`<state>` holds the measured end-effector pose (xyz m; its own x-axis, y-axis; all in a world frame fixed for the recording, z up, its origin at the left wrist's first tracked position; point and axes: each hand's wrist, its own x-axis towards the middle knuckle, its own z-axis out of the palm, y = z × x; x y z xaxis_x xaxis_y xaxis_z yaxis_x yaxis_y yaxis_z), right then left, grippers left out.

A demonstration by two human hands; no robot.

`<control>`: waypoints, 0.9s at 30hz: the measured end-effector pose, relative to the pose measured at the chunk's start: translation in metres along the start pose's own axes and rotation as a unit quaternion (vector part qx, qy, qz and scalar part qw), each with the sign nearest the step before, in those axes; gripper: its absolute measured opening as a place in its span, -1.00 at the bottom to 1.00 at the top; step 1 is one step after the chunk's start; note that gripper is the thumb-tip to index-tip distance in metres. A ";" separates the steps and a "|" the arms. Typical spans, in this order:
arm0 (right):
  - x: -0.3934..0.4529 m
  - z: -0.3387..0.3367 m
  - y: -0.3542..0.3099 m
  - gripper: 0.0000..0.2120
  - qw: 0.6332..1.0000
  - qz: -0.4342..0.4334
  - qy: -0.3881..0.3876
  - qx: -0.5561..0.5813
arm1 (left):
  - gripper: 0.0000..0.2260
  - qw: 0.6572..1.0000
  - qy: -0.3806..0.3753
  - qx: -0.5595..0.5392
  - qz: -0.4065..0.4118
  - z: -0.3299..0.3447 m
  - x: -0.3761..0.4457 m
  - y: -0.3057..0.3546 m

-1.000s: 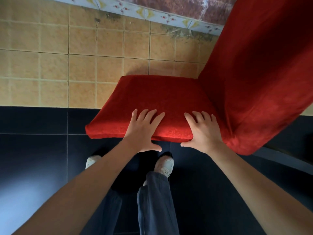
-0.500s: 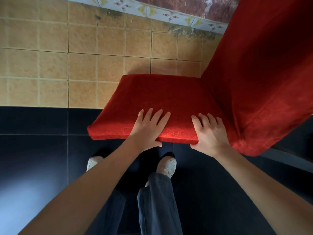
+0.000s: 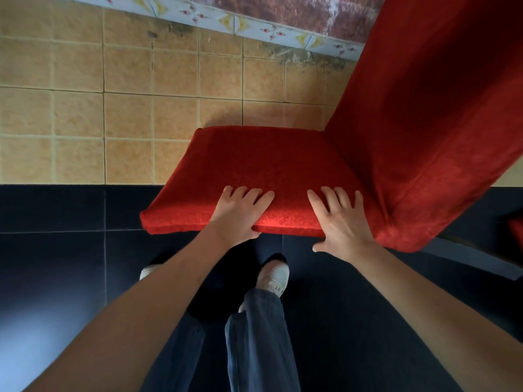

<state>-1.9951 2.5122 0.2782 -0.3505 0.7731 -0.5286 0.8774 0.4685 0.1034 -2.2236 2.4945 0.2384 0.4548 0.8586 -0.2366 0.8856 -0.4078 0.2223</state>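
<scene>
Two hands on the red cushion (image 3: 254,162): left hand (image 3: 240,213) grips its edge, right hand (image 3: 342,222) lies flat.

two hands (image 3: 239,215), one red chair (image 3: 263,168), two white shoes (image 3: 276,275).

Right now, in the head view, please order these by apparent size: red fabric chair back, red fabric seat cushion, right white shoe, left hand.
1. red fabric chair back
2. red fabric seat cushion
3. left hand
4. right white shoe, unsure: a blue trouser leg hides part of it.
</scene>
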 end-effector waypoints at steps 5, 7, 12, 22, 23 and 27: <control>0.004 0.004 0.003 -0.05 1.000 -0.009 0.029 -0.009 | -0.27 0.999 -0.041 -0.025 -0.008 0.004 0.001 -0.002; 0.004 0.008 0.003 -0.11 0.999 -0.021 0.035 -0.015 | -0.29 0.999 -0.035 -0.035 -0.005 0.001 -0.001 -0.003; 0.000 0.012 -0.002 -0.19 0.998 -0.022 0.053 -0.001 | -0.32 0.999 0.005 -0.047 0.005 0.003 -0.005 -0.005; 0.002 -0.007 -0.033 -0.29 0.996 -0.056 0.065 0.015 | -0.29 0.998 -0.002 -0.067 -0.007 -0.005 -0.035 -0.030; 0.003 -0.011 -0.037 -0.30 0.995 -0.063 0.069 0.017 | -0.29 0.998 -0.004 -0.068 -0.012 -0.007 -0.038 -0.034; 0.010 -0.024 -0.049 -0.34 0.992 -0.086 0.086 0.026 | -0.27 0.996 -0.007 -0.079 -0.028 -0.014 -0.049 -0.049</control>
<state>-2.0496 2.5074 0.2881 -0.5425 0.7478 -0.3828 0.8144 0.5799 -0.0215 -2.2900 2.4769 0.2520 0.4080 0.8733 -0.2662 0.8841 -0.3052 0.3538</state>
